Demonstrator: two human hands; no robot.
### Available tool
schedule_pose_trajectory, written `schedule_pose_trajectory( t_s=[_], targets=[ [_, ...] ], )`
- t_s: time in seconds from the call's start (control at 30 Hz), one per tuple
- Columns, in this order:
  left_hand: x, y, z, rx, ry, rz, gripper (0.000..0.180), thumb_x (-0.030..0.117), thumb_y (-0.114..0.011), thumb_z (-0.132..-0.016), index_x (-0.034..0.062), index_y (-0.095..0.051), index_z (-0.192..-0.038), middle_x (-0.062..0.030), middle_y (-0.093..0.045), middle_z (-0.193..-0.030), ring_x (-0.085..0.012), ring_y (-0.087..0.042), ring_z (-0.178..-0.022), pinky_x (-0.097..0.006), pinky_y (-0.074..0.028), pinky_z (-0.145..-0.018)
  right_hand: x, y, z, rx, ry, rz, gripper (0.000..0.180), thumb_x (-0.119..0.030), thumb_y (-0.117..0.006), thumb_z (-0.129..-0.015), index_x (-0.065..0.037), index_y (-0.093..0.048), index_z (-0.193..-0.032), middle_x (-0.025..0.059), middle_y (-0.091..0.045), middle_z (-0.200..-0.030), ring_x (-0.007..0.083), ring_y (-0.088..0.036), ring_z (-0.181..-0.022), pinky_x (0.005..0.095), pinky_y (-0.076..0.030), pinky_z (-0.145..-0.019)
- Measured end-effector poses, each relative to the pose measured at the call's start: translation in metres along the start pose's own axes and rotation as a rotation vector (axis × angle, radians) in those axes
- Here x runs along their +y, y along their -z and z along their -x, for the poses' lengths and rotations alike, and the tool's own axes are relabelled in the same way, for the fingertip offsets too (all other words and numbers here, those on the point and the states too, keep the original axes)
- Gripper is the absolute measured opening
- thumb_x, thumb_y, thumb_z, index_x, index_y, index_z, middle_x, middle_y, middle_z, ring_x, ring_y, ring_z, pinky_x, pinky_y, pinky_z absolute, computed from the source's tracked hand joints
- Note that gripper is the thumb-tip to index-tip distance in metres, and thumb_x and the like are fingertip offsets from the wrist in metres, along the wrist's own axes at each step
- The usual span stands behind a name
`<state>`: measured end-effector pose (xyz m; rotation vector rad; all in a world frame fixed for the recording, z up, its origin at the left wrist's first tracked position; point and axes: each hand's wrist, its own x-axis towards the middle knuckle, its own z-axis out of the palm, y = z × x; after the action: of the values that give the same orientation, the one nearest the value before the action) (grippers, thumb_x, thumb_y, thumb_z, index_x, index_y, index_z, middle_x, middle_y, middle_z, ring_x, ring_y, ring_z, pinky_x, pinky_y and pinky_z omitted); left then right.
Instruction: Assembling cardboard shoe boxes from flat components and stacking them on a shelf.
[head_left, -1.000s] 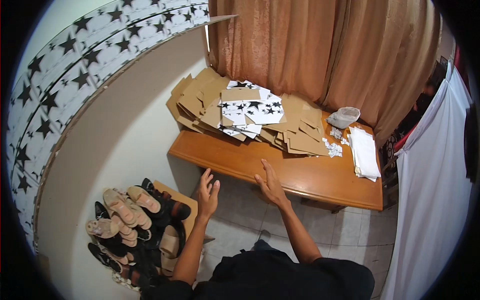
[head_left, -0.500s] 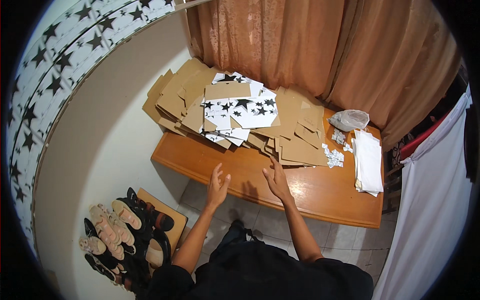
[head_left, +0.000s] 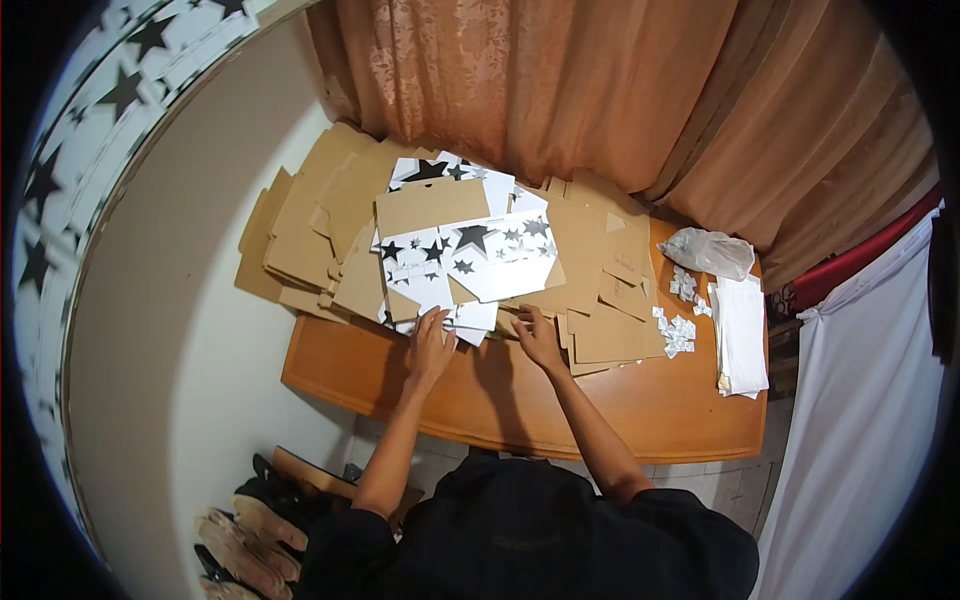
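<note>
At the front of a pile on the table lie white sheets printed with black stars (head_left: 508,268), partly layered with brown cardboard. My left hand (head_left: 431,345) is at the near edge of these sheets, fingers stretched forward and apart, its fingertips touching or just over the paper. To its right, my right hand (head_left: 540,338) is beside the front edge of the flat cardboard pieces (head_left: 605,335), fingers loosely bent and apart, with nothing visible in them. Whether its fingertips touch the cardboard I cannot tell.
The wooden table (head_left: 480,405) has small white packets (head_left: 679,333), a clear plastic bag (head_left: 708,252) and a stack of white paper (head_left: 741,335) at its right. Orange curtains (head_left: 590,90) hang behind. Shoes (head_left: 250,545) stand on the lower left, beside the wall.
Both hands have moved forward from above the table's front edge to the near side of the pile. The view has shifted closer over the table.
</note>
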<state>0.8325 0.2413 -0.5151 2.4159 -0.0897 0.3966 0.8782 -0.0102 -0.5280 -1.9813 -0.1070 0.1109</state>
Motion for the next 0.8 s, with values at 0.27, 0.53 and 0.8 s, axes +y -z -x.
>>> schedule_pose_trajectory(
  t_s=[0.27, 0.53, 0.8],
  targets=[
    [-0.041, -0.009, -0.045, -0.170, -0.125, -0.327, 0.052, 0.013, -0.080, -0.079, 0.0078, -0.064, -0.128, -0.0105, -0.056, -0.137, -0.0264, -0.047, -0.132, -0.051, -0.026, -0.110, 0.036, -0.053, -0.061, 0.174, -0.377, -0.362, 0.039, -0.013, -0.072, -0.092, 0.004, -0.053, -0.122, 0.0155, -0.069, -0.103, 0.0182, -0.067, -0.088, 0.0304, -0.053, -0.076],
    [-0.017, 0.009, -0.068, -0.181, -0.170, -0.231, 0.053, 0.025, -0.087, -0.071, 0.0106, -0.070, -0.120, -0.0071, -0.062, -0.125, -0.0225, -0.052, -0.120, -0.046, -0.030, -0.102, -0.011, -0.049, -0.069, 0.552, -0.638, -0.901, 0.036, -0.006, -0.078, -0.085, -0.001, -0.055, -0.112, 0.0059, -0.063, -0.086, 0.0140, -0.059, -0.072, 0.0290, -0.050, -0.063],
    [-0.029, 0.006, -0.074, -0.036, -0.309, -0.245, 0.031, 0.011, -0.075, -0.084, 0.0073, -0.072, -0.115, -0.0056, -0.070, -0.112, -0.0234, -0.062, -0.104, -0.040, -0.044, -0.091, -0.001, -0.041, -0.088, 0.322, -0.443, -0.981, 0.024, -0.011, -0.075, -0.091, -0.008, -0.055, -0.103, -0.0011, -0.055, -0.076, 0.0111, -0.056, -0.069, 0.0286, -0.049, -0.061]
  ],
)
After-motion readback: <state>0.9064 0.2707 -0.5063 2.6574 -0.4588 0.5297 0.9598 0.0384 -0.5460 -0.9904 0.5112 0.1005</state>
